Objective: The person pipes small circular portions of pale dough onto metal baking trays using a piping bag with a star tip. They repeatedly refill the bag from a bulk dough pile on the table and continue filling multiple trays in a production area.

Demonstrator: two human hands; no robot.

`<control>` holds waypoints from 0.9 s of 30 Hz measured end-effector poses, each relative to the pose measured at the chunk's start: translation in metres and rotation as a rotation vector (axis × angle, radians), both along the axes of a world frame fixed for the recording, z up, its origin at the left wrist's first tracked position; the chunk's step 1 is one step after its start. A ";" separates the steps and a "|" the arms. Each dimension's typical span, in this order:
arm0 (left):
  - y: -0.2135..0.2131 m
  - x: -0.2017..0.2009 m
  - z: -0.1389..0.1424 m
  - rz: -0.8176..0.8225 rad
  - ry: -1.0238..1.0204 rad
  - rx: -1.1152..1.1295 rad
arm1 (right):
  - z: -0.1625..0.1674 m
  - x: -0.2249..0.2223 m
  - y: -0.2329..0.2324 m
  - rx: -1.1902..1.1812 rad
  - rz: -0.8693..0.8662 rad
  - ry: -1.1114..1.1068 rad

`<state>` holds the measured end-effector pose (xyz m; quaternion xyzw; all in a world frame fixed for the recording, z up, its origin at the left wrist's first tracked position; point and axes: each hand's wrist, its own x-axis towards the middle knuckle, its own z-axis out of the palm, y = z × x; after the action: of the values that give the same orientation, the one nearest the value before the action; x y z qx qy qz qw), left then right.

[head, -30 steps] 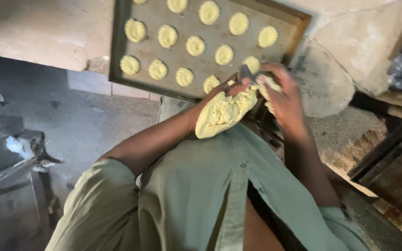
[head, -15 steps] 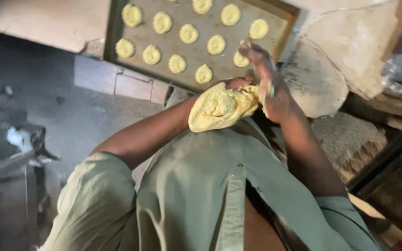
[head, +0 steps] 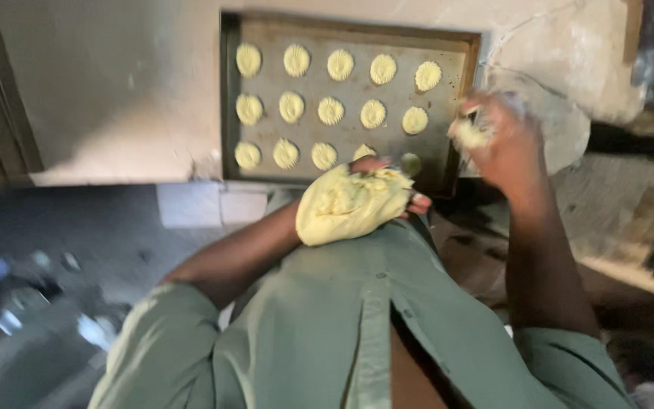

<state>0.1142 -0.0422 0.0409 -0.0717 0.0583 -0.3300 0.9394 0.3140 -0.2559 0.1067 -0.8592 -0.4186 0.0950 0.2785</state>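
**Below the Tray Edge: Dough Lump in Left Grip**

At the near edge of the baking tray (head: 448, 163), the lump of yellow dough (head: 350, 204) sits cupped in the left hand (head: 387, 185), fingers clamped over its top. The right hand (head: 497, 140), blurred, is closed on a small piece of dough (head: 469, 135) beside the tray's right rim. Rows of ridged dough rounds (head: 331, 110) lie apart on the tray, which rests on the pale desk (head: 115, 91).
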 end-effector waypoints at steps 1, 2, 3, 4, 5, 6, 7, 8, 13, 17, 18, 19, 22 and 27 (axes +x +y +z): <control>0.018 -0.013 0.001 -0.003 0.020 0.040 | -0.017 0.004 0.002 -0.061 -0.152 -0.047; 0.037 -0.026 0.003 -0.004 0.075 -0.075 | -0.036 0.005 0.006 -0.177 -0.273 -0.092; 0.054 -0.037 0.006 -0.015 0.125 -0.187 | -0.052 0.006 0.011 -0.319 -0.373 -0.123; 0.069 -0.044 0.007 -0.028 0.179 -0.295 | -0.066 0.005 0.017 -0.483 -0.376 -0.116; 0.079 -0.050 0.008 -0.036 0.131 -0.107 | -0.078 -0.004 0.020 -0.585 -0.333 -0.100; 0.089 -0.058 0.010 -0.040 0.074 0.077 | -0.087 -0.017 0.022 -0.594 -0.306 -0.131; 0.098 -0.058 0.010 -0.046 0.003 0.253 | -0.092 -0.032 0.022 -0.604 -0.425 -0.024; 0.105 -0.057 0.009 -0.103 0.012 0.287 | -0.099 -0.053 0.016 -0.619 -0.537 0.096; 0.105 -0.064 0.017 -0.316 0.113 0.350 | -0.112 -0.173 -0.040 -0.398 -0.807 0.376; 0.080 -0.056 0.019 -0.535 0.004 0.407 | -0.116 -0.301 -0.087 0.373 -1.508 0.858; 0.071 -0.052 0.019 -0.596 -0.029 0.416 | -0.117 -0.340 -0.097 0.592 -1.548 0.800; 0.060 -0.049 0.017 -0.650 -0.058 0.425 | -0.117 -0.382 -0.109 0.803 -1.581 0.717; 0.025 -0.044 0.020 -0.786 -0.126 0.447 | -0.110 -0.510 -0.132 0.481 -1.542 0.051; -0.035 -0.055 0.030 -0.925 -0.217 0.453 | -0.096 -0.642 -0.103 1.746 -2.029 -0.009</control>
<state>0.0590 -0.0773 0.0710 0.2012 0.0561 -0.6948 0.6883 -0.3282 -0.3586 0.0111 -0.3300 0.4761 -0.4520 0.6783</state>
